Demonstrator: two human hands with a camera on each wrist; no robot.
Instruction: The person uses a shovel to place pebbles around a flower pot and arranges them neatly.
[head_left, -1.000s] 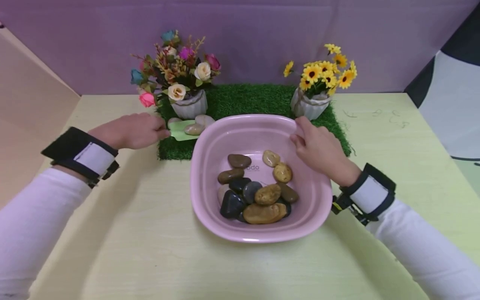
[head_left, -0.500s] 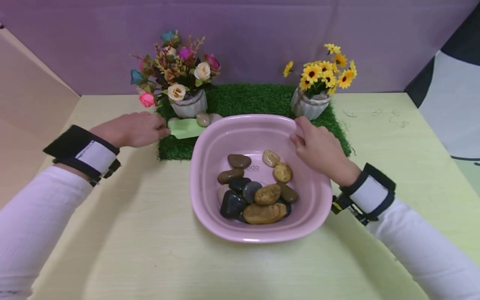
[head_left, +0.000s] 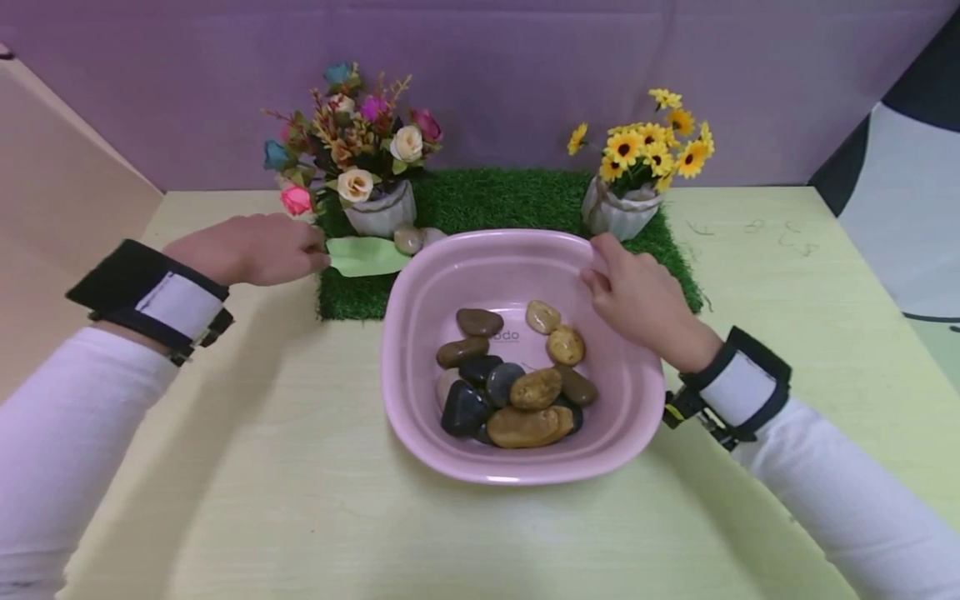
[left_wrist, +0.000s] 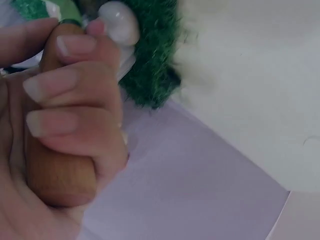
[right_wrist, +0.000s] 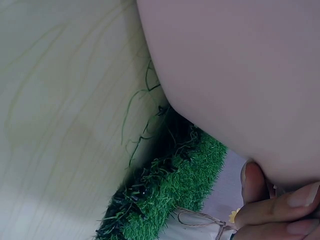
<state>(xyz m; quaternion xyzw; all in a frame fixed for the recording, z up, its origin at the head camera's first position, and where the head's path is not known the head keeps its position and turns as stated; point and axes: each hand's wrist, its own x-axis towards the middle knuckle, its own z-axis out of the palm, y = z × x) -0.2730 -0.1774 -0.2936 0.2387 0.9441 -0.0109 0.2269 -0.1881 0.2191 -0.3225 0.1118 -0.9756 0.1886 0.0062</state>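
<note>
My left hand (head_left: 258, 248) grips the wooden handle (left_wrist: 62, 180) of a small garden trowel (head_left: 366, 257), its fingers curled round it. The trowel's flat light-green blade reaches right, low over the artificial grass mat (head_left: 352, 296). Pale stones (head_left: 408, 239) lie by the blade's far edge, in front of the flower pot. My right hand (head_left: 643, 298) pinches the far right rim of a pink basin (head_left: 405, 392); the right wrist view shows its fingers at the rim. Inside the basin lie several brown, black and tan stones (head_left: 534, 389).
On the mat stand a pot of mixed roses (head_left: 381, 208) at left and a pot of yellow sunflowers (head_left: 622, 212) at right. A purple backdrop (head_left: 510, 100) rises behind the pale wooden table (head_left: 300, 483). The basin covers the mat's front middle.
Stones that overlapped the green blade have shifted off it toward the back, by the pot. The left hand has drawn the trowel slightly left. The right hand and basin have stayed put.
</note>
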